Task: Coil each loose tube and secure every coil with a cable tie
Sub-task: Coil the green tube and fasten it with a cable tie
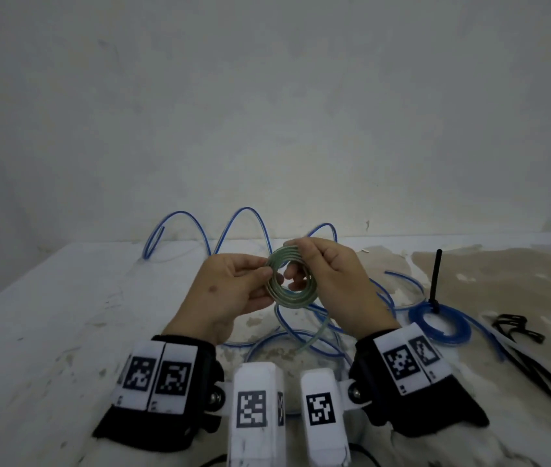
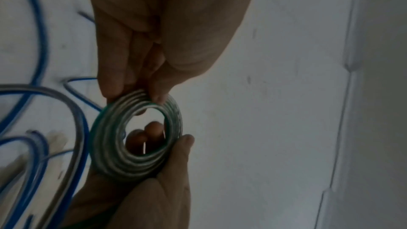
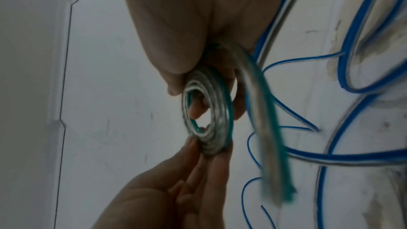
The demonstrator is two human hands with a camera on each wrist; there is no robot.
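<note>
- Just above the near desk [image 1: 48, 332], both hands hold a small coil [image 1: 289, 281] of green-striped clear tube in the air: the left hand [image 1: 233, 291] pinches its left rim between thumb and fingers, and the right hand [image 1: 331, 281] pinches the top and right rim, with fingertips [image 2: 154, 128] showing through the hole.
- Winding looks nearly done; a short loose tail [image 1: 304, 328] hangs from the coil toward the desk.
- Next, I judge, the tail must be wound in, then one hand must clamp all turns while the other fetches a tie; letting go would probably let the springy turns open.
- Below the hands, loose blue tube [image 1: 301, 342] lies in tangled loops that could snag the tail.
- To the right sits a finished blue coil [image 1: 439, 326] with its black tie [image 1: 436, 281] sticking up.
- Further right lie spare cable ties [image 1: 523, 352], within the right hand's reach.
- At the back, more blue tube [image 1: 243, 227] arches along the wall.
</note>
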